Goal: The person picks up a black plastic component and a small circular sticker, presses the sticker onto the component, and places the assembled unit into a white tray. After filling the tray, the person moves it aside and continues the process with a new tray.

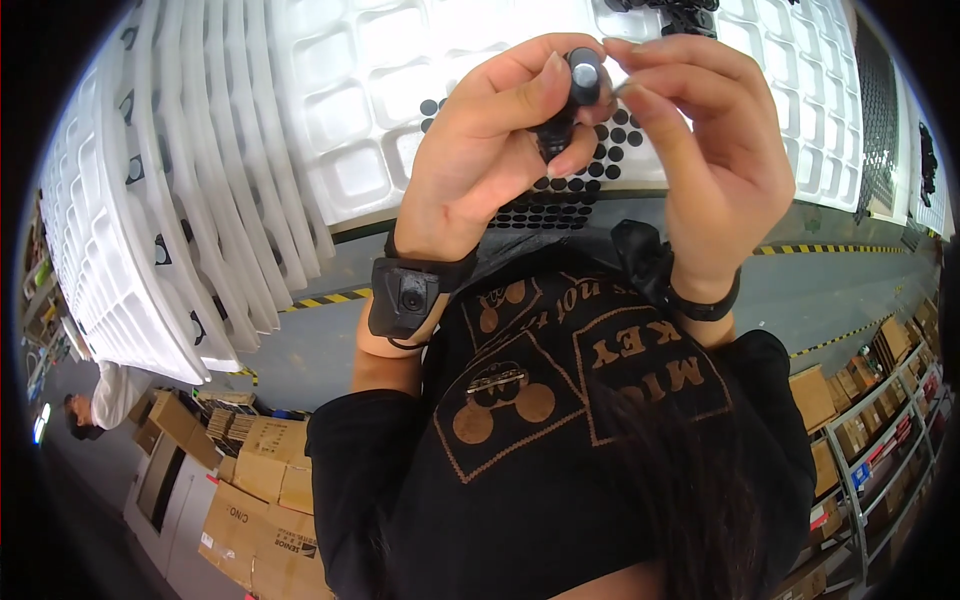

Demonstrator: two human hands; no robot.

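Two hands close on a small black cylindrical part at the upper centre of the frame.

The left hand [480, 150] grips the black part [572, 100], fingers curled round its body and thumb pressed along its side; its long axis runs from lower left to upper right, with the rounded glossy end tilted toward the camera. The right hand [715, 150] sits just beside that end, thumb and forefinger pinched on something small and pale at the tip, too small to identify. Behind the hands lies a white moulded tray [360, 110] of square pockets, with a sheet of black round pads [600, 170] below the part. Stacked white trays [150, 220] fill the left of the frame.
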